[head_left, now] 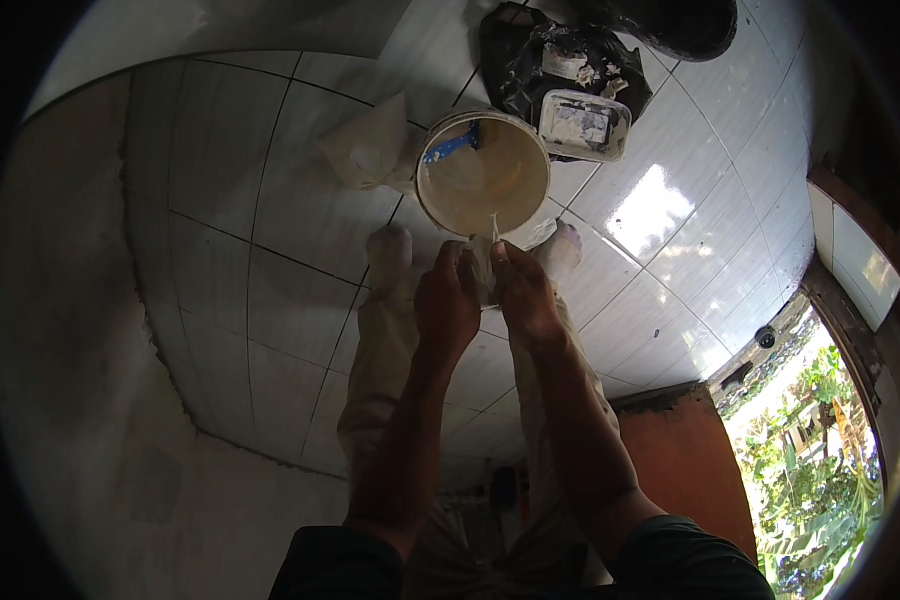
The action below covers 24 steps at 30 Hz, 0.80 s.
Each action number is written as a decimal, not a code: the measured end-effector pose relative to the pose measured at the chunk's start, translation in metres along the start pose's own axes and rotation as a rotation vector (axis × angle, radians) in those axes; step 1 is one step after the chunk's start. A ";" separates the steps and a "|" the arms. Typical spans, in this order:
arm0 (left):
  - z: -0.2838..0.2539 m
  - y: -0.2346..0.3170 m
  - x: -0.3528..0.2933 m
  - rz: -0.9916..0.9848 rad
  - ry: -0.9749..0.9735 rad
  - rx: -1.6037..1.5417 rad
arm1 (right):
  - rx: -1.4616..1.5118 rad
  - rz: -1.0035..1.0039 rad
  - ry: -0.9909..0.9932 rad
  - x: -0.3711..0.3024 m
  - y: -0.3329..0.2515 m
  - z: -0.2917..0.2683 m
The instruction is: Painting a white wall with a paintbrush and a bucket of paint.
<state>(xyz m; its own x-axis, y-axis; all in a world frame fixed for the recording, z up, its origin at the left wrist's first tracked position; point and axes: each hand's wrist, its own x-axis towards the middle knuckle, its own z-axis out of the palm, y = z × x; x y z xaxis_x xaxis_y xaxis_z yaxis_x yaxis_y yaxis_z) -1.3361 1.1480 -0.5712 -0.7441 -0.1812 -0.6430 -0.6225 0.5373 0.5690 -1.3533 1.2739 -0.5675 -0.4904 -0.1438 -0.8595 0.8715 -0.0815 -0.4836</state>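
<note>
My left hand (447, 303) and my right hand (525, 302) are close together just in front of the bucket, fingers closed. Between them they pinch a pale, thin plastic bag (483, 262), whose thin upper edge sticks up by the bucket's near rim. What the bag holds is hidden by my hands. The round whitish bucket (425, 190) stands on the floor between my feet and the black plastic. Inside it, a blue-handled tool (452, 144) leans against the far left wall; its working end cannot be made out.
Left of the bucket lies a translucent plastic sheet or bag (365, 145). A smeared white tray (610, 145) and pale scraps (566, 65) rest on black plastic (505, 60) at the back. Light tiles (300, 180) cover the floor. A bright opening (810, 450) is at the right.
</note>
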 end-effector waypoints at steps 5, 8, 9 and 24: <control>0.003 0.002 0.001 0.117 -0.070 -0.206 | -0.015 -0.011 0.040 0.006 0.010 -0.003; 0.007 0.006 -0.002 0.166 -0.098 -0.223 | -0.046 0.003 0.101 0.007 0.014 -0.004; 0.009 0.007 -0.003 0.183 -0.104 -0.196 | -0.036 0.010 0.136 0.007 0.014 -0.003; 0.021 -0.010 -0.006 0.378 -0.133 -0.112 | 0.563 0.219 0.030 0.002 0.007 -0.004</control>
<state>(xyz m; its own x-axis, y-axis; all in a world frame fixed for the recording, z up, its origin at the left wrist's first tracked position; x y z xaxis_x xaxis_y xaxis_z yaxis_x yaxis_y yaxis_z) -1.3207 1.1613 -0.5839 -0.8922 0.1232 -0.4345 -0.3397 0.4510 0.8254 -1.3483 1.2776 -0.5728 -0.2921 -0.1894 -0.9374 0.8141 -0.5637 -0.1398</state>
